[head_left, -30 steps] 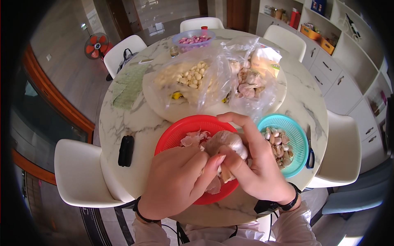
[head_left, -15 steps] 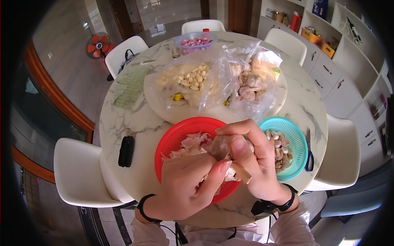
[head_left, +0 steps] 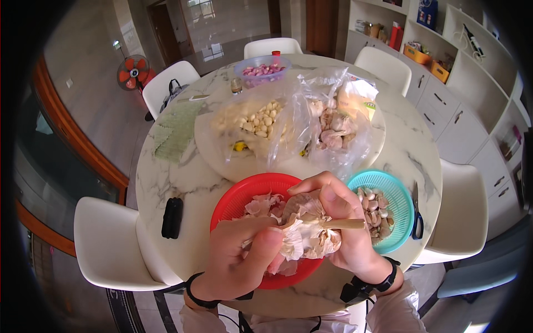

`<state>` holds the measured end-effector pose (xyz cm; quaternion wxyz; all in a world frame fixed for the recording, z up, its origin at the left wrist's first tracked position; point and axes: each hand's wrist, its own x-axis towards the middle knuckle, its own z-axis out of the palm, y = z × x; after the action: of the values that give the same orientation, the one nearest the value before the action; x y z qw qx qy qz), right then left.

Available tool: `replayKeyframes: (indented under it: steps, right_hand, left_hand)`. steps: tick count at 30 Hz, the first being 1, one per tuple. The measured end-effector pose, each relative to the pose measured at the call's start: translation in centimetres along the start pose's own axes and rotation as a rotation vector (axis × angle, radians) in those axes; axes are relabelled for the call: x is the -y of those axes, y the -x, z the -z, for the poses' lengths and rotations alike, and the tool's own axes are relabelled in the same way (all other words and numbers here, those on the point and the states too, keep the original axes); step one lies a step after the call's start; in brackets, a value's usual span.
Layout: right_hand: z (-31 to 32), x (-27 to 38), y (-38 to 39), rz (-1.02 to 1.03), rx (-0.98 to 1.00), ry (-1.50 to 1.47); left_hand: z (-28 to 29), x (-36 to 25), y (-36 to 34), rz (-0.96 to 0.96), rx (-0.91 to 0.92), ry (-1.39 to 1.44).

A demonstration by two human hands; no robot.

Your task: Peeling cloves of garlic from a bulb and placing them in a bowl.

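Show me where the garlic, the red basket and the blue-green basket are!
garlic bulb (head_left: 308,236), head view, on its white papery skin between both hands.
red basket (head_left: 233,202), head view, on its bare left rim.
teal basket (head_left: 402,208), head view, on its right inner wall.

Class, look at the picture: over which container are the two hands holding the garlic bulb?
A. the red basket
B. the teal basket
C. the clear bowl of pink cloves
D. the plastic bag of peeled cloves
A: both the left hand and right hand hold the garlic bulb above the red basket, which has papery skins in it.
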<state>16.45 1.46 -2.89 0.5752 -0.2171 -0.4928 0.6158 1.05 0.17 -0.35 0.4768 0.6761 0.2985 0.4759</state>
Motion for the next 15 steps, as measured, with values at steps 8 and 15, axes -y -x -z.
replayKeyframes:
  steps: [8,15]
  right_hand:
    - [0.7,1.1,0.3,-0.147,-0.025,-0.474]
    - [0.8,1.8,-0.2,0.026,-0.146,0.101]
  left_hand:
    - [0.2,0.4,0.8,-0.174,-0.228,-0.024]
    - [-0.8,-0.4,-0.6,-0.113,-0.154,-0.156]
